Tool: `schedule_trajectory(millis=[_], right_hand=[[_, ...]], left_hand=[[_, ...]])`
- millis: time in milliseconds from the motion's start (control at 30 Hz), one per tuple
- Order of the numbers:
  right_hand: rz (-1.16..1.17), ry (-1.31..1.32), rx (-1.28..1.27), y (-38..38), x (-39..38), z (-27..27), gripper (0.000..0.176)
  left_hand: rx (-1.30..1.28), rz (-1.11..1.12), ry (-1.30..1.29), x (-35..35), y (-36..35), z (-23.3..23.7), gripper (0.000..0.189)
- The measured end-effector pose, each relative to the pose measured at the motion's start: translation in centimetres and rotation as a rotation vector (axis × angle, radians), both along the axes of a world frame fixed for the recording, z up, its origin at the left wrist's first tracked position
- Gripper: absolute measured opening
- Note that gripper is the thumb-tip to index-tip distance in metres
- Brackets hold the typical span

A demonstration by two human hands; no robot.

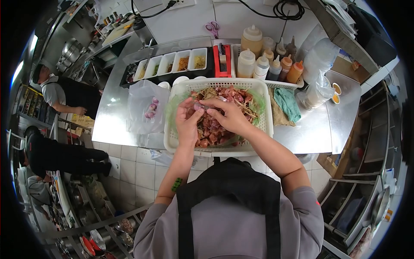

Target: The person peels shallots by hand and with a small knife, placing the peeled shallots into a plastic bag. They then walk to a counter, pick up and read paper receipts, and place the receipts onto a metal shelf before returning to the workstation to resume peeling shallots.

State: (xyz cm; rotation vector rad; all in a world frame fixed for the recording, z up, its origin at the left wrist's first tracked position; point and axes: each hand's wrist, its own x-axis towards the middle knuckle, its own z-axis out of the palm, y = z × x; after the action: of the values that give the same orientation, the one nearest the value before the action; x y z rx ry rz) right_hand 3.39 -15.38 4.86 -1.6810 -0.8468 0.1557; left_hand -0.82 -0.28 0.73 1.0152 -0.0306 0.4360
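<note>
A white plastic basket (264,113) stands on the steel counter, filled with small reddish-purple shallots (235,96) and dry skins. Both my hands are over its middle. My left hand (188,121) and my right hand (228,115) meet at one shallot (199,105), which they pinch together between the fingertips. A clear plastic bag (145,108) with a few peeled shallots in it lies just left of the basket.
Behind the basket stand several squeeze bottles (261,65), a tray of white topping tubs (172,64) and a red dispenser (222,61). A teal cloth (287,103) lies to the right. Two other people work at the far left. Wire shelves stand at the right.
</note>
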Motion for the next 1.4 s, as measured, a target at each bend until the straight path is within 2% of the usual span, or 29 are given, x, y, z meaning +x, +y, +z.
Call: schedule_trajectory(millis=[100, 167, 233, 267, 333, 400, 467, 533, 600, 833, 933, 1000, 1133, 1200, 1333, 1400], right_hand=[[-0.066, -0.049, -0.002, 0.2, -0.2, -0.1, 0.027], [-0.157, -0.212, 0.014, 0.2, -0.2, 0.0, 0.026], [-0.171, -0.207, -0.069, -0.1, -0.5, 0.8, 0.026], [-0.186, -0.198, -0.150, -0.2, -0.6, 0.9, 0.027], [-0.144, -0.199, -0.153, -0.4, -0.4, 0.9, 0.027], [-0.106, -0.198, -0.153, -0.3, -0.1, 0.5, 0.027], [0.006, 0.020, 0.113, -0.2, 0.3, -0.2, 0.028], [0.022, 0.096, 0.110, -0.5, 0.4, 0.1, 0.027], [0.030, 0.381, 0.084, -0.6, 0.7, 0.3, 0.027], [-0.020, 0.425, 0.123, -0.6, 0.9, -0.1, 0.028], [-0.059, 0.379, 0.088, -0.7, 1.2, -0.5, 0.028], [-0.113, 0.218, 0.109, -0.6, 1.5, -1.0, 0.028], [-0.142, 0.303, 0.056, -1.2, 1.5, 0.0, 0.030], [-0.013, 0.780, 0.044, -1.6, 0.9, 1.1, 0.033], [0.073, 0.644, 0.012, -0.8, 0.4, 0.8, 0.035], [0.095, 0.318, 0.087, -0.4, 0.3, 0.3, 0.036]], left_hand=[[0.017, 0.004, -0.010, 0.0, -0.4, 0.2, 0.042], [0.023, 0.017, -0.013, 0.1, -0.3, 0.3, 0.039], [-0.268, -0.250, 0.111, 0.2, 0.3, -0.1, 0.030], [-0.273, -0.246, 0.110, 0.2, 0.8, -0.7, 0.030], [-0.265, -0.349, 0.162, 0.2, 1.5, -1.4, 0.024], [-0.263, -0.288, 0.136, 0.1, 1.2, -1.5, 0.024], [-0.259, -0.232, 0.110, 0.0, 0.7, -0.9, 0.023], [-0.201, -0.181, 0.120, 0.1, 0.5, -0.6, 0.027], [-0.182, -0.176, 0.114, 0.0, 0.6, -0.6, 0.028], [-0.164, -0.193, 0.099, -0.1, 0.5, 0.0, 0.037], [-0.150, -0.212, 0.088, -0.2, 0.3, 0.4, 0.036], [-0.171, -0.246, 0.074, -0.2, 0.4, 0.4, 0.035], [-0.214, -0.315, 0.045, -0.2, 0.6, 0.2, 0.034], [-0.237, -0.282, 0.049, -0.2, 0.4, 0.3, 0.034], [-0.257, -0.245, 0.047, -0.2, 0.3, 0.2, 0.033], [-0.256, -0.250, 0.040, -0.1, 0.4, -0.1, 0.033]])
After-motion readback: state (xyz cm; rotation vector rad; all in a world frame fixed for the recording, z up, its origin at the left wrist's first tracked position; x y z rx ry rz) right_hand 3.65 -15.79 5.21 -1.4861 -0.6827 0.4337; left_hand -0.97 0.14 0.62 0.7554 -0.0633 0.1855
